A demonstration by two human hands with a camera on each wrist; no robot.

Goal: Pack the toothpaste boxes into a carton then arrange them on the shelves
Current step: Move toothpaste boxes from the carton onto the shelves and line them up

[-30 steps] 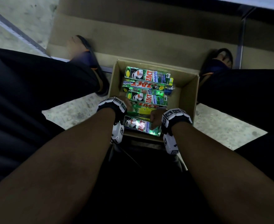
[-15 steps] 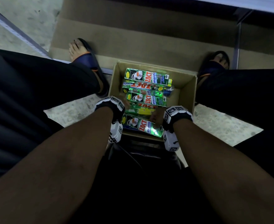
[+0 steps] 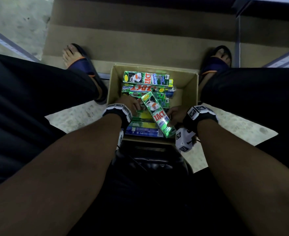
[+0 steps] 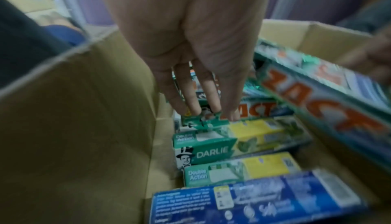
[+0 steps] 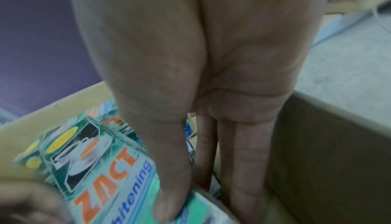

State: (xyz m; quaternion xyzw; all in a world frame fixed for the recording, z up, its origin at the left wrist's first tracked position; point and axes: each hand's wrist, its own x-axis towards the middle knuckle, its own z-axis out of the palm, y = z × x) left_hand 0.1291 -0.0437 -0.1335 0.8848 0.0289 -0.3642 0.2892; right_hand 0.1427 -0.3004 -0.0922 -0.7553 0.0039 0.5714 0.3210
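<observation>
While one carton (image 3: 189, 86) holds several boxes | right hand (image 3: 175, 116) grips tilted Zact box (image 3: 157, 114) | left hand (image 3: 129, 105), fingers straight, touches Darlie box (image 4: 243, 137).

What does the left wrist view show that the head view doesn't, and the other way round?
Left wrist only: the Darlie boxes read clearly low in the carton, with the left hand's fingertips touching the end of one lying behind them.
Head only: both feet in sandals flanking the carton, and the right hand holding the tilted Zact box.
Both: the carton, the left hand, the tilted Zact box and the blue box nearest the person.
</observation>
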